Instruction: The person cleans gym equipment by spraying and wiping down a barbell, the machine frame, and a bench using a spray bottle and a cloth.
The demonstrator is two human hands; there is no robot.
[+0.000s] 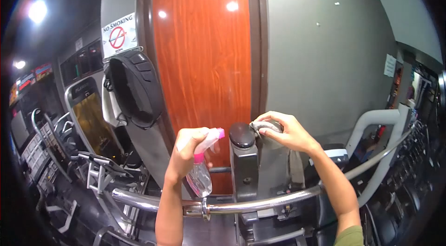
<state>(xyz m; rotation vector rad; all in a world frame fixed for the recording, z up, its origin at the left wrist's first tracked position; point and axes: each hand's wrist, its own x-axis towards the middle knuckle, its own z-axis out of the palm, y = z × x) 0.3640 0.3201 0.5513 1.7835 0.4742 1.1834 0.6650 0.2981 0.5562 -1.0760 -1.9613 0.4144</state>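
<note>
In the head view, the left hand (186, 151) is gripping a clear spray bottle (200, 180) with a pink nozzle, its fingers wrapping the neck and trigger area, and the nozzle is pointing toward the black cap (241, 135) on an upright post (246, 171). Over on the other side, the right hand (293, 134) is pinching a grey cloth (272, 126), holding it right at the cap's edge; whether the two are actually touching is hard to call. Bottle and cloth are flanking the post, both sitting above the chrome bar (265, 206). So how far along are we? Both items are in hand and up at the cap, but no mist or wet patch is showing, so what's finished and what's remaining can't be told from here. Now the writing: a wall sign (119, 35) is reading "NO SMOKING" above a crossed-out cigarette, with a smaller line underneath going too tiny to make out. A machine (90, 111) is carrying lettering that seems to be starting "PLA", the rest blurring away. Far right, a white notice (390, 65) is showing print too small to read.
</note>
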